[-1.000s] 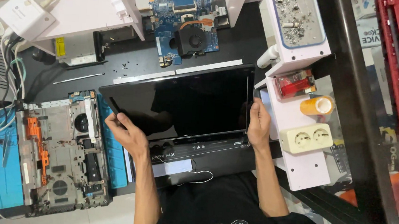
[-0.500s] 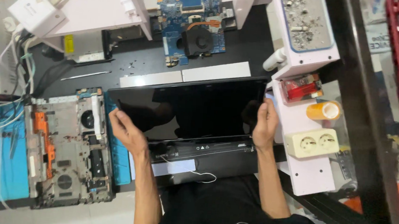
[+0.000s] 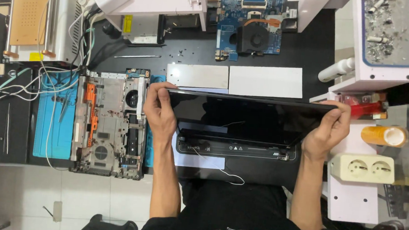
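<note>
Both hands on the laptop screen panel, tilting it up off the bench.

L to R: stripped laptop base [image 3: 110, 125] sits on the blue mat [image 3: 53, 119], untouched. Left hand [image 3: 160, 112] has fingers curled tight on the screen panel [image 3: 243, 115] at its left top corner; right hand [image 3: 328, 131] grips the right corner the same way. Panel's centre bench, hinge bar toward the person, thin white cable [image 3: 220, 168] trailing. Looks like lift/inspect stage; next move prob needs even grip both sides and slack on that cable.

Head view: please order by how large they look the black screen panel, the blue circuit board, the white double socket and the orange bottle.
1. black screen panel, held nearer the camera
2. blue circuit board
3. white double socket
4. orange bottle
</note>
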